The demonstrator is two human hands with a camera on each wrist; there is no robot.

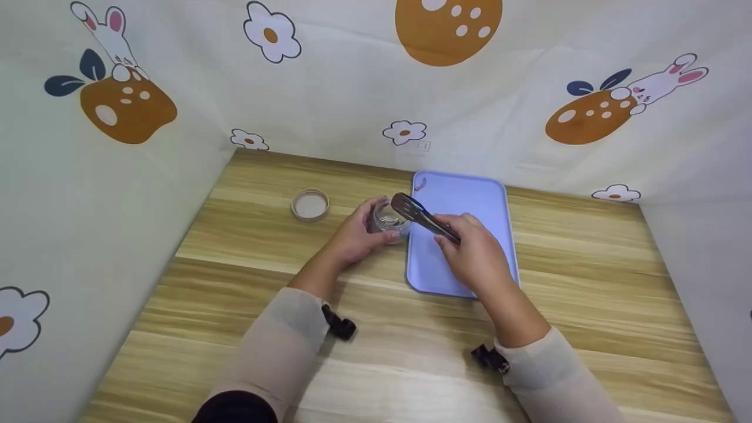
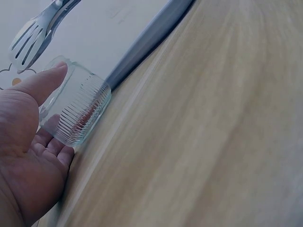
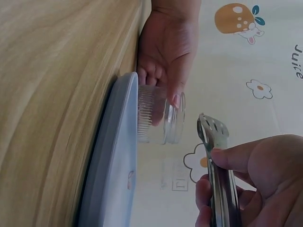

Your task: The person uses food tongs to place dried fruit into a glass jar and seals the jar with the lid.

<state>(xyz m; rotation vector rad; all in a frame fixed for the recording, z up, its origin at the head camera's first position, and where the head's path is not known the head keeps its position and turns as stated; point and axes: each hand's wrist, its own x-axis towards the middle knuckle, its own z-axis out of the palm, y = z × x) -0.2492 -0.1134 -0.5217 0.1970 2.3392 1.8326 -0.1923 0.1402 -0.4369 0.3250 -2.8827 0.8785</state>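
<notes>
You have a light wooden table in front of you. On it lie a lilac cutting board right of centre, a clear ribbed glass jar just beside the board's left edge, and a round lid further left, apart from the jar

Pale wooden table amid cream cartoon-printed fabric walls.
</notes>
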